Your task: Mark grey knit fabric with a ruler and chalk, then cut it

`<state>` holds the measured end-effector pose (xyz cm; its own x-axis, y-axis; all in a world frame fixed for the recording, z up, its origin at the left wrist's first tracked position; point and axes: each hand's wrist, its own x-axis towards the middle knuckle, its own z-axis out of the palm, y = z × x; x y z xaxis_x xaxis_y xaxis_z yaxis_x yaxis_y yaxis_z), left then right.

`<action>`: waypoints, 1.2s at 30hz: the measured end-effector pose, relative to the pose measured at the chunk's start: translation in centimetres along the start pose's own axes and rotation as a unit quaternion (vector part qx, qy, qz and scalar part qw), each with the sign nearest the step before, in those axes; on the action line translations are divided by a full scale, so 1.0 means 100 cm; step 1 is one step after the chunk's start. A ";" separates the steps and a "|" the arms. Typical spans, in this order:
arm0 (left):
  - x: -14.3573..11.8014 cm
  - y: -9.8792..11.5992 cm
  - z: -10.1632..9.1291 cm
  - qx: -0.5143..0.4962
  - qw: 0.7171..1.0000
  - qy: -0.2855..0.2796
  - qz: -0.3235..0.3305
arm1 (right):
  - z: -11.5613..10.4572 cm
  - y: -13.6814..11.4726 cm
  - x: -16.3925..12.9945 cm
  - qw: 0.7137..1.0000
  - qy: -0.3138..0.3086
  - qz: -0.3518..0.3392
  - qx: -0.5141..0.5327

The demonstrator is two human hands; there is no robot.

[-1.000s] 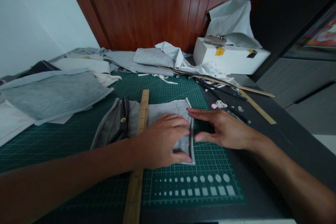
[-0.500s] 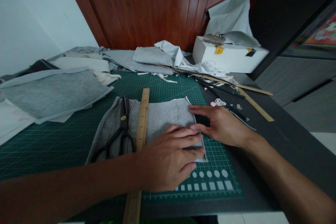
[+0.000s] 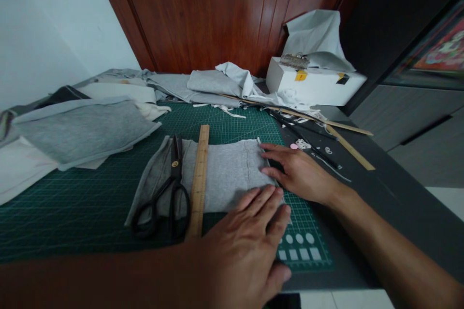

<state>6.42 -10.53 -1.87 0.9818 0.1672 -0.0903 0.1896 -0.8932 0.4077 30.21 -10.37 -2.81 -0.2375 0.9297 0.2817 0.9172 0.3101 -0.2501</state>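
A grey fabric piece (image 3: 228, 169) with stitched seams lies flat on the green cutting mat (image 3: 90, 212). My left hand (image 3: 253, 236) is spread palm down over its near right corner, fingertips on the cloth. At the right edge of the fabric my right hand (image 3: 297, 169) lies with thumb and fingers apart, the fingertips touching that edge. A wooden ruler (image 3: 200, 174) crosses the fabric lengthwise, its near end hidden behind my left arm. Black-handled scissors (image 3: 175, 169) rest on the fabric left of the ruler, blades pointing away from me.
Folded grey fabric (image 3: 83, 130) is piled at the left. More cloth (image 3: 213, 82) lies along the back by the wooden panel. A white box (image 3: 311, 79) stands at the back right, with wooden strips (image 3: 350, 147), black cords and small scraps (image 3: 302, 144) before it.
My left hand has slid nearer to me and spread its fingers, uncovering more of the fabric. My right hand stays at the right edge. The view has shifted slightly.
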 end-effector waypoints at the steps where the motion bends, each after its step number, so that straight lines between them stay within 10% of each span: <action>1: 0.001 0.004 0.001 -0.001 1.000 -0.011 -0.018 | 0.000 0.000 0.000 1.000 0.011 -0.001 0.003; 7: 0.003 0.011 0.011 0.020 0.999 0.034 -0.021 | -0.007 -0.021 0.004 0.982 0.118 0.051 0.141; 12: 0.003 0.009 0.020 0.037 0.997 0.066 -0.023 | 0.001 -0.073 0.015 0.850 -0.015 0.119 0.514; 19: -0.003 0.016 0.034 0.126 0.982 0.138 -0.012 | 0.042 -0.077 0.038 0.792 0.003 0.074 0.606; 24: -0.002 0.017 0.034 0.140 0.981 0.136 -0.007 | 0.050 -0.061 0.036 0.836 0.126 0.062 0.530; 29: 0.002 0.014 0.031 0.114 0.987 0.115 0.003 | 0.043 -0.045 0.028 0.963 0.141 -0.013 0.227; 36: 0.000 0.011 0.029 0.163 0.978 0.123 0.047 | 0.035 -0.030 0.016 0.991 0.106 -0.013 0.077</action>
<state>6.58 -12.76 -4.04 0.9755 0.1380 0.1714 0.1241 -0.9882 0.0897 25.92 -9.12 -4.82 -0.1720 0.8634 0.4743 0.8480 0.3748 -0.3747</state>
